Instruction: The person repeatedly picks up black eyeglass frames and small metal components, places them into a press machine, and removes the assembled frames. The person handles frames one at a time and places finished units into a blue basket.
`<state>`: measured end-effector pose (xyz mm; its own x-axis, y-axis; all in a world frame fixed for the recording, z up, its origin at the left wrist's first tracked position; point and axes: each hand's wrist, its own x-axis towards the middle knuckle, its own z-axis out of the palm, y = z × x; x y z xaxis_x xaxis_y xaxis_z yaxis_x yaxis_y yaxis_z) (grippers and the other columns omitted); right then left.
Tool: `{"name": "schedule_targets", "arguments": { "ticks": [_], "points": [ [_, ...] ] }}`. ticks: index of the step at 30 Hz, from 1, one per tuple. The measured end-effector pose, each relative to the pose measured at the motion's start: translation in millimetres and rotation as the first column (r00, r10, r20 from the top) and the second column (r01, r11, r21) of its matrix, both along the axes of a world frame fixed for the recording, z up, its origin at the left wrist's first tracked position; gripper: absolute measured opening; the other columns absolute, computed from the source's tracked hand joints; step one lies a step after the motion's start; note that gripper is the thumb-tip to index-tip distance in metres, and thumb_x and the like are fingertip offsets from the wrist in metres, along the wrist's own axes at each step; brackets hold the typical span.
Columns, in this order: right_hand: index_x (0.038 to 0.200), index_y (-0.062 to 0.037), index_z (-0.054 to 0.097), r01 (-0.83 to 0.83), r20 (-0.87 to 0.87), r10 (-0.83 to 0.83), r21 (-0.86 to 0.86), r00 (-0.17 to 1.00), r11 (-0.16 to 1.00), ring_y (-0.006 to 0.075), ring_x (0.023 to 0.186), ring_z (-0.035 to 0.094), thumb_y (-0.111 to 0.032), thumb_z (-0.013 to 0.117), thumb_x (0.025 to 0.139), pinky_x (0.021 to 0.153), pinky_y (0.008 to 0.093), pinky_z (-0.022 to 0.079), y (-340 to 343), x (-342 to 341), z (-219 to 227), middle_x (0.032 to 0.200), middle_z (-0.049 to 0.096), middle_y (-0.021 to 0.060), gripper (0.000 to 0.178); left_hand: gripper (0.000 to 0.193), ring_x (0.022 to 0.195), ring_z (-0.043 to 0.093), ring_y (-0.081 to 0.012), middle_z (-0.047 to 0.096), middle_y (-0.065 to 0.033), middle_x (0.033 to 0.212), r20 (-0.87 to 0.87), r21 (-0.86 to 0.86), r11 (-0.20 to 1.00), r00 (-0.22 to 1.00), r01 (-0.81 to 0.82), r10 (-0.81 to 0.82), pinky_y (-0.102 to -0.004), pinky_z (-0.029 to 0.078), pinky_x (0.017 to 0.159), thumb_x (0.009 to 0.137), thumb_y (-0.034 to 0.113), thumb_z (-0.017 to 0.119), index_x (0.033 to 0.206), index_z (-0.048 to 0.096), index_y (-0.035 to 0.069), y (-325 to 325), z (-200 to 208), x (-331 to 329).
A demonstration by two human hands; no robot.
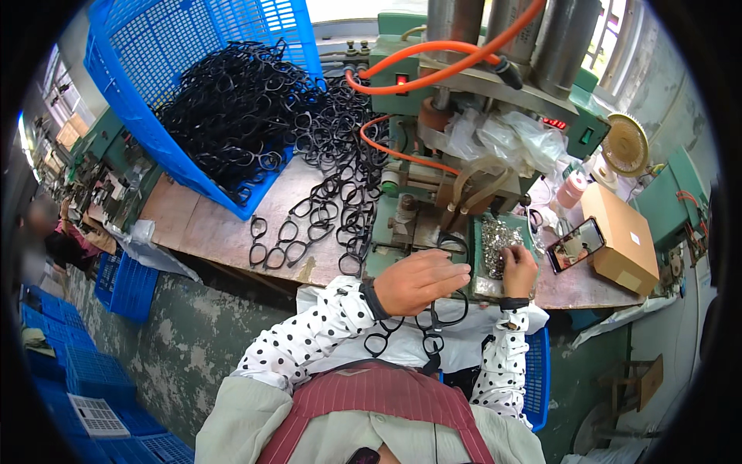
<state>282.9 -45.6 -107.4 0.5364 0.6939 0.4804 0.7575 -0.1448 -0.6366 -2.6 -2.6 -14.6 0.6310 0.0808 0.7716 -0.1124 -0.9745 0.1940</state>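
Note:
My left hand (417,283) is in front of the machine's fixture, fingers pressed together around a black eyeglass frame (466,311). The hand hides part of this frame. Another dark rim (453,241) shows at the fixture just beyond the fingertips. More black frames (377,344) hang below the hand, over the white cloth at my lap. My right hand (519,272) is over a green tray (485,288) of small shiny metal parts (498,236). Its fingers are pinched together among the parts; whatever is between them is too small to make out.
A tilted blue crate (124,100) spills black eyeglass frames (239,100) across the table at left. The green press (390,77) with orange hoses (433,48) stands ahead. A phone (576,245) leans by a cardboard box (622,240) at right. A person sits far left.

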Motion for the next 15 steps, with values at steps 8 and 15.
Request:
{"name": "schedule_targets", "arguments": {
  "ticks": [8, 15],
  "points": [
    [0.089, -0.0053, 0.068, 0.067, -0.162, -0.047, 0.117, 0.986, 0.991, 0.0223, 0.073, 0.068, -0.009, 0.068, 0.084, 0.067, 0.0314, 0.052, -9.4, -16.1, 11.0, 0.080, 0.070, 0.0111, 0.006, 0.038, 0.081, 0.061, -0.0264, 0.066, -0.0092, 0.105, 0.140, 0.044, 0.981, 0.974, -0.187, 0.180, -0.0389, 0.046, 0.070, 0.090, 0.042, 0.064, 0.110, 0.066, 0.010, 45.1, -1.2, -51.0],
    [0.100, -0.0059, 0.064, 0.040, -0.050, -0.032, 0.167, 0.998, 0.985, 0.0234, 0.074, 0.069, -0.004, 0.062, 0.088, 0.066, 0.0336, 0.053, -1.2, -17.5, 7.7, 0.083, 0.070, 0.0125, 0.012, 0.048, 0.055, 0.063, -0.0224, 0.067, -0.0148, 0.072, -0.700, -0.451, -0.140, 0.251, -0.882, 0.668, -0.0359, 0.049, 0.055, 0.094, 0.049, 0.047, 0.100, 0.060, 0.004, 230.1, -129.6, -194.1]
  ]
}}
